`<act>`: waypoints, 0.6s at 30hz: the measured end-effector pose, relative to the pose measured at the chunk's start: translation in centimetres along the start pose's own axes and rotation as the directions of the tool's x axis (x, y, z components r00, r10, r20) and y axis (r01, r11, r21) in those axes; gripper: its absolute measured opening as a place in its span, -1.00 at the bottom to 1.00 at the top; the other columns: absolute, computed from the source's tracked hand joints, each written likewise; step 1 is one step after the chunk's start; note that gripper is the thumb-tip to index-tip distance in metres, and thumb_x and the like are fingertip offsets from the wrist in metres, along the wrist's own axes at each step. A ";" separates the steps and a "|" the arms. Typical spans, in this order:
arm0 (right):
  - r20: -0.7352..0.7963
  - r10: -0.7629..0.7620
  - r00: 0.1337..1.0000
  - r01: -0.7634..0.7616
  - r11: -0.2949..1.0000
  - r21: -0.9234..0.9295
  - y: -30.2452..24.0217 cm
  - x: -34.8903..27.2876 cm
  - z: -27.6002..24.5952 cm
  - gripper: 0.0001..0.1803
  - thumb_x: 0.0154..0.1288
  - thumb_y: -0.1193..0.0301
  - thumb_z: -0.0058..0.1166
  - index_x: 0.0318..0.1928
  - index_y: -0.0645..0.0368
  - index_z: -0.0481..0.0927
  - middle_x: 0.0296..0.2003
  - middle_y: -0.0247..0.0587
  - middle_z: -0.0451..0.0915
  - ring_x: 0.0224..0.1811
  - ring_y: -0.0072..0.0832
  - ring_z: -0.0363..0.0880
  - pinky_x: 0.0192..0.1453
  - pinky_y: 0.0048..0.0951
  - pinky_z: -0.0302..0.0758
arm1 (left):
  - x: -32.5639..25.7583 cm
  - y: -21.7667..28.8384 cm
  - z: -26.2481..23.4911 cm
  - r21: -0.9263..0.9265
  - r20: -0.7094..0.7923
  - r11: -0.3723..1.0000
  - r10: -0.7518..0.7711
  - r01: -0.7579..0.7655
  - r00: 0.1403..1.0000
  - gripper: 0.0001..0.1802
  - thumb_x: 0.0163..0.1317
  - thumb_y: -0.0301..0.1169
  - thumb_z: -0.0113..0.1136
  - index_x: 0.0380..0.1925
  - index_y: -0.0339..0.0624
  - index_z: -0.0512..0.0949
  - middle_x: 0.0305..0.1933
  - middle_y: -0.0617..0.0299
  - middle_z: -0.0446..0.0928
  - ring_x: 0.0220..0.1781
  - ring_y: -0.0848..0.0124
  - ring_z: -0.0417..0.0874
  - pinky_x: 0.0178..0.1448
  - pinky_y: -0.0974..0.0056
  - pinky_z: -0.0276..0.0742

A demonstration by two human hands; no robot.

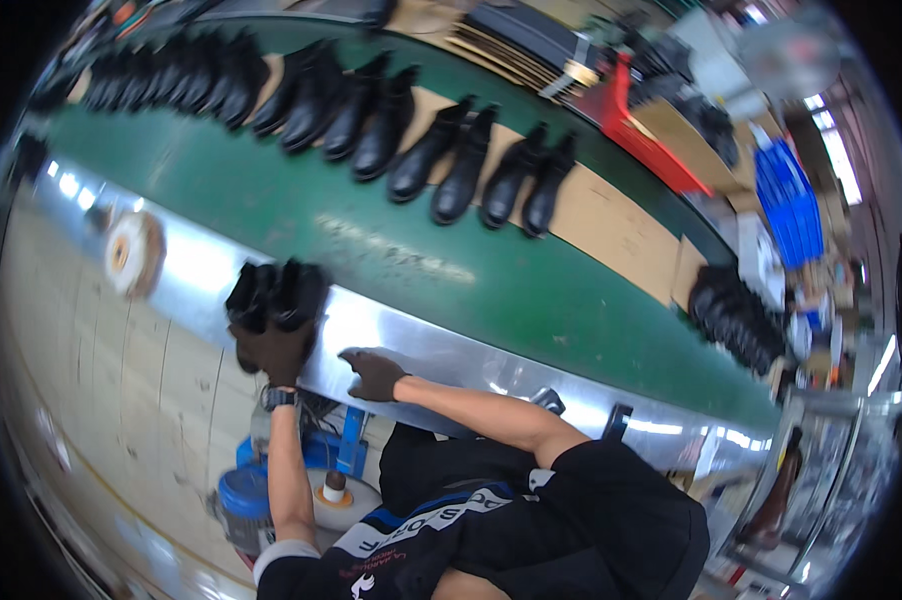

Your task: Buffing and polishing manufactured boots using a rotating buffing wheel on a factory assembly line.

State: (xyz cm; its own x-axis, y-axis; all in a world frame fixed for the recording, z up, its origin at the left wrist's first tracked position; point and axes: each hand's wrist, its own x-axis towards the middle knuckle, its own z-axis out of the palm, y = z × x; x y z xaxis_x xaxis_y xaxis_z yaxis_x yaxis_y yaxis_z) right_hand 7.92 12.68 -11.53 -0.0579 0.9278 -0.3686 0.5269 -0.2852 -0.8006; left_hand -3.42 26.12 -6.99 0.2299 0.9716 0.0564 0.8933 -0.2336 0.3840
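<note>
A pair of black ankle boots (274, 292) is in my left hand (276, 350), which wears a dark glove and closes round them at the metal ledge. The boots sit side by side, and part of them is hidden by the glove. My right hand (375, 376), gloved the same way, is over the shiny metal ledge (441, 345) a little to the right of the boots. Its fingers stretch out toward them and hold nothing. A dark watch (279, 398) is on my left wrist.
Beyond the ledge runs a green bench surface (371, 240) with a long row of black boots (456, 170) on brown cardboard (616, 220). More dark footwear (736, 318) is bunched at the right. A round buffing wheel (133, 253) stands left; a blue motor (246, 495) is below.
</note>
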 end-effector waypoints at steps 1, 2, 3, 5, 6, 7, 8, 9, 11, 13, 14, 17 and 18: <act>0.032 -0.012 0.999 0.011 0.999 0.049 0.9 -2.0 -1.4 -0.28 -0.11 0.35 0.18 0.14 0.25 0.25 -0.12 0.07 0.46 -0.09 -0.15 0.47 -0.01 -0.20 0.43 | 0.5 1.0 -0.5 0.007 0.048 0.999 -0.051 0.051 0.998 0.01 -0.44 0.13 0.38 0.14 0.03 0.33 0.25 -0.22 -0.01 0.30 -0.11 -0.01 0.32 0.01 0.02; -0.046 0.002 0.999 0.005 0.988 0.152 2.3 -3.6 -2.0 -0.31 -0.07 0.37 0.17 0.14 0.22 0.28 -0.11 0.04 0.45 -0.06 -0.19 0.47 -0.02 -0.25 0.44 | 0.7 0.3 0.3 0.059 -0.060 0.997 0.045 -0.042 0.997 0.00 -0.43 0.13 0.38 0.14 0.03 0.34 0.22 -0.19 0.05 0.28 -0.09 0.05 0.30 0.02 0.06; -0.165 0.033 0.986 0.004 0.976 0.218 4.4 -5.1 -2.3 -0.35 -0.01 0.36 0.15 0.15 0.20 0.28 -0.12 0.00 0.45 -0.09 -0.24 0.48 -0.05 -0.31 0.45 | 1.0 -0.6 1.2 0.119 -0.167 0.985 0.142 -0.123 0.976 -0.02 -0.42 0.12 0.38 0.13 0.03 0.34 0.19 -0.17 0.10 0.26 -0.07 0.10 0.28 0.04 0.11; -0.248 0.243 0.938 -0.159 0.936 0.313 8.6 -7.9 -4.7 -0.40 0.01 0.34 0.16 0.12 0.11 0.32 -0.16 -0.12 0.46 -0.21 -0.36 0.47 -0.11 -0.38 0.46 | 2.3 0.2 0.0 0.158 -0.092 0.979 0.140 -0.125 0.986 -0.02 -0.39 0.11 0.37 0.11 -0.08 0.32 0.12 -0.13 0.24 0.19 -0.03 0.23 0.21 0.03 0.24; -0.352 0.301 0.886 -0.199 0.934 0.296 10.3 -9.0 -5.9 -0.42 0.00 0.33 0.18 0.09 0.09 0.36 -0.22 -0.15 0.47 -0.28 -0.39 0.46 -0.14 -0.38 0.46 | 2.8 -1.3 0.5 0.223 -0.125 0.970 0.127 -0.097 0.984 -0.05 -0.35 0.10 0.35 0.09 -0.15 0.34 0.11 -0.15 0.25 0.17 -0.04 0.25 0.20 0.02 0.25; -0.469 0.278 0.838 -0.096 0.922 0.375 11.3 -10.4 -8.3 -0.43 -0.02 0.34 0.19 0.07 0.12 0.38 -0.27 -0.18 0.49 -0.32 -0.41 0.46 -0.16 -0.39 0.45 | 3.6 -3.0 1.1 0.282 -0.158 0.957 0.113 -0.065 0.981 -0.08 -0.31 0.09 0.33 0.07 -0.21 0.36 0.10 -0.16 0.26 0.14 -0.04 0.27 0.18 0.01 0.25; -0.527 0.356 0.772 -0.212 0.925 0.314 13.1 -11.6 -10.5 -0.44 -0.03 0.33 0.19 0.05 0.13 0.40 -0.30 -0.18 0.51 -0.34 -0.43 0.48 -0.18 -0.41 0.46 | 4.4 -3.1 0.7 0.248 -0.133 0.962 0.146 -0.109 0.980 -0.10 -0.30 0.08 0.34 0.07 -0.22 0.36 0.10 -0.18 0.26 0.14 -0.04 0.27 0.19 0.03 0.26; -0.585 0.381 0.716 -0.244 0.922 0.302 14.6 -12.8 -12.7 -0.43 -0.03 0.31 0.19 0.06 0.13 0.41 -0.30 -0.19 0.52 -0.35 -0.44 0.48 -0.20 -0.42 0.47 | 5.1 -3.3 -0.1 0.217 -0.111 0.965 0.173 -0.146 0.979 -0.11 -0.28 0.06 0.34 0.06 -0.22 0.37 0.10 -0.19 0.26 0.14 -0.03 0.27 0.19 0.04 0.26; -0.691 0.392 0.608 -0.297 0.919 0.260 15.8 -14.6 -17.4 -0.42 -0.03 0.27 0.19 0.05 0.14 0.41 -0.32 -0.13 0.53 -0.39 -0.39 0.49 -0.23 -0.40 0.49 | 7.5 -6.6 -1.0 0.219 -0.105 0.959 0.209 -0.182 0.972 -0.15 -0.23 -0.01 0.35 0.08 -0.21 0.35 0.10 -0.18 0.25 0.15 -0.02 0.26 0.17 0.06 0.28; -0.763 0.384 0.520 -0.326 0.915 0.238 18.1 -15.1 -21.1 -0.42 -0.04 0.25 0.20 0.04 0.14 0.42 -0.28 -0.10 0.54 -0.34 -0.35 0.52 -0.19 -0.37 0.49 | 9.7 -8.7 -2.0 0.207 -0.162 0.973 0.141 -0.106 0.977 -0.28 -0.19 -0.03 0.33 -0.04 -0.23 0.45 -0.05 -0.15 0.40 0.02 0.02 0.42 0.08 0.07 0.35; -0.788 0.367 0.494 -0.350 0.914 0.206 18.8 -14.7 -22.9 -0.43 -0.04 0.24 0.20 0.04 0.13 0.42 -0.26 -0.08 0.54 -0.31 -0.34 0.53 -0.16 -0.36 0.48 | 11.2 -10.2 -2.6 0.219 -0.171 0.970 0.140 -0.101 0.975 -0.28 -0.19 -0.03 0.33 -0.04 -0.23 0.45 -0.05 -0.15 0.40 0.02 0.02 0.42 0.08 0.07 0.35; -0.885 0.153 0.439 -0.304 0.953 0.014 18.5 -11.3 -29.1 -0.45 -0.04 0.25 0.18 0.01 0.18 0.42 -0.09 0.00 0.46 -0.14 -0.20 0.51 -0.06 -0.31 0.46 | 12.4 -14.2 -4.3 0.266 0.296 0.922 0.200 -0.282 0.934 -0.49 -0.10 -0.01 0.26 -0.41 -0.31 0.57 -0.37 -0.09 0.55 -0.32 0.04 0.58 -0.15 0.12 0.47; -0.907 0.011 0.422 -0.338 0.930 -0.146 18.9 -10.7 -31.5 -0.43 -0.02 0.26 0.15 0.03 0.20 0.38 0.01 0.05 0.37 -0.06 -0.12 0.47 0.01 -0.25 0.44 | 11.6 -10.9 -2.9 0.314 0.174 0.944 0.045 -0.099 0.984 -0.47 -0.07 0.01 0.23 -0.44 -0.34 0.57 -0.31 -0.11 0.55 -0.29 0.04 0.58 -0.15 0.11 0.47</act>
State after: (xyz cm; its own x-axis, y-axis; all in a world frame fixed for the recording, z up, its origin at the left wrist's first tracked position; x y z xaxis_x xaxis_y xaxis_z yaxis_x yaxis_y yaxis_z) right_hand 45.22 4.93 -7.88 0.7500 0.6064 0.2642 0.6335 -0.5437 -0.5505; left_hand -11.65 40.02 -7.88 0.3339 0.9386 -0.0873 0.9420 -0.3289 0.0673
